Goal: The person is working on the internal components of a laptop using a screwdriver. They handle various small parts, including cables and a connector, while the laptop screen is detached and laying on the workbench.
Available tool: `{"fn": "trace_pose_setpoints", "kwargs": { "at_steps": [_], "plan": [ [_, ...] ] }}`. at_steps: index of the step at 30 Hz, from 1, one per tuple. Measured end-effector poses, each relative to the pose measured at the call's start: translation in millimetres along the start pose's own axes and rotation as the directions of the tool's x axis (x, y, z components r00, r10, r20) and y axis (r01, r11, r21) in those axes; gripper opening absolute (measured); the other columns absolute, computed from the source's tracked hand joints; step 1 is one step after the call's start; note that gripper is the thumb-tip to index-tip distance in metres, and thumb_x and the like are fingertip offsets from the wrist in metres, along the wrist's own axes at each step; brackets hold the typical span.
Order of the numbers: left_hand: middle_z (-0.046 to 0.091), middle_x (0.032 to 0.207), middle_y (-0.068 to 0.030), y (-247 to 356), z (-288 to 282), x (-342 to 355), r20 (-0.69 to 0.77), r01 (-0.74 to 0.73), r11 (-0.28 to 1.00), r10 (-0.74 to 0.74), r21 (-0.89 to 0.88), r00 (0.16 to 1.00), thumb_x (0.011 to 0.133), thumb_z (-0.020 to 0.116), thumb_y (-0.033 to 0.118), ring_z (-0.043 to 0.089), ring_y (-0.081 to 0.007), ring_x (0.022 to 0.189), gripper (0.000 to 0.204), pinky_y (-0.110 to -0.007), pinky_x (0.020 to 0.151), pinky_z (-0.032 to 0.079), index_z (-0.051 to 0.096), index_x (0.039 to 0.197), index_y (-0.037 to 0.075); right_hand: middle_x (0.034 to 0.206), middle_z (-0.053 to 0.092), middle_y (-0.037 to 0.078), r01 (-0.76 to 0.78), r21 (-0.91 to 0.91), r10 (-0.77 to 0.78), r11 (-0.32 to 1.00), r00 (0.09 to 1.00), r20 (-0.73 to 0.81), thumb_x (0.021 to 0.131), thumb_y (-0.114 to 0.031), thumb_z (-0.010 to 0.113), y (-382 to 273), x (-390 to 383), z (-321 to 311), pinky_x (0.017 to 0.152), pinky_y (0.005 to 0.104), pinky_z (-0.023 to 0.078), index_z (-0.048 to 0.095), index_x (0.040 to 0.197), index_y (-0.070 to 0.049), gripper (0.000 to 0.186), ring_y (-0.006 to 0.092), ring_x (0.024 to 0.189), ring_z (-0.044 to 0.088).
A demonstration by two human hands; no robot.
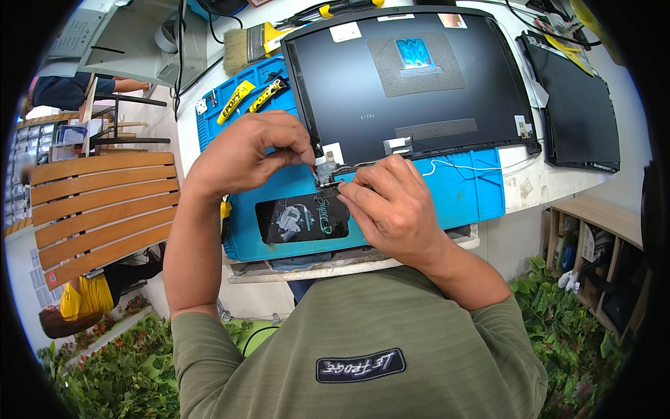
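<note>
A dark laptop lid shell point(335, 77) lies with its inner side up on a blue work mat point(447, 199). At its near left corner sits a small metal hinge piece point(325, 174). My left hand point(251, 150) reaches this corner from the left, thumb and forefinger pinched together; a thin reddish bit shows at their tips. From the right, my right hand point(394, 202) pinches at the hinge's near edge. What either hand holds is too small to make out. Just below lies a glossy black rectangular panel point(269, 220) with a pale, clear smear on it.
Beyond my left hand lie a yellow tube point(236, 103), a black tube point(268, 95) and a wide brush point(246, 50). A white cable point(481, 167) crosses the mat. Dark laptop parts point(579, 105) rest at the right; a slatted wooden bench point(105, 202) and a person in yellow point(87, 300) are left.
</note>
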State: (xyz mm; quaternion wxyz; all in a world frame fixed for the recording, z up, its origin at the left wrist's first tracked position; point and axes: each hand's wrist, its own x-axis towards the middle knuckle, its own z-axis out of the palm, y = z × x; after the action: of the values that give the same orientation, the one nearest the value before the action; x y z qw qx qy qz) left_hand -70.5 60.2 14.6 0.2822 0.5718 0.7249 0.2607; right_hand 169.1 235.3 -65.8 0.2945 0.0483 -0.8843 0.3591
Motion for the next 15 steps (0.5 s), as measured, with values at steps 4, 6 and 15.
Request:
{"fn": "trace_pose_setpoints", "kwargs": {
  "at_steps": [4,6,15],
  "plan": [
    [0.084,0.108,-0.0069,-2.5,2.5,1.2,0.013,0.005,1.0,-0.004,-0.02,1.0,0.085,0.086,-0.015,0.08,-0.0292,0.106,0.028,-0.042,0.094,0.064,0.088,0.104,0.006,0.104,0.076,0.006,-0.004,0.003,0.004,1.0,1.0,-0.002,0.087,-0.003,0.099,-0.3,-0.2,0.1,0.086,0.0435,0.053,0.087,0.113,-0.003,0.028,0.0257,0.098,0.068],
    [0.084,0.108,-0.0068,-3.2,2.0,2.2,0.018,-0.012,1.0,0.013,-0.012,1.0,0.085,0.086,-0.015,0.08,-0.0292,0.106,0.028,-0.042,0.094,0.064,0.088,0.104,0.006,0.104,0.076,0.006,-0.003,0.003,0.003,1.0,1.0,-0.003,0.086,-0.003,0.099,-0.2,-0.1,0.0,0.086,0.0436,0.053,0.087,0.113,-0.003,0.028,0.0257,0.098,0.068],
    [0.083,0.107,-0.0075,0.8,-2.3,0.8,0.016,-0.032,0.996,0.033,-0.081,0.999,0.086,0.086,-0.015,0.08,-0.0298,0.106,0.026,-0.042,0.093,0.064,0.088,0.103,0.005,0.104,0.075,0.005,0.0,0.0,0.0,1.0,1.0,-0.002,0.086,-0.003,0.099,0.6,-0.5,0.8,0.085,0.0435,0.053,0.087,0.113,-0.003,0.029,0.0258,0.098,0.068]
  ]
}}
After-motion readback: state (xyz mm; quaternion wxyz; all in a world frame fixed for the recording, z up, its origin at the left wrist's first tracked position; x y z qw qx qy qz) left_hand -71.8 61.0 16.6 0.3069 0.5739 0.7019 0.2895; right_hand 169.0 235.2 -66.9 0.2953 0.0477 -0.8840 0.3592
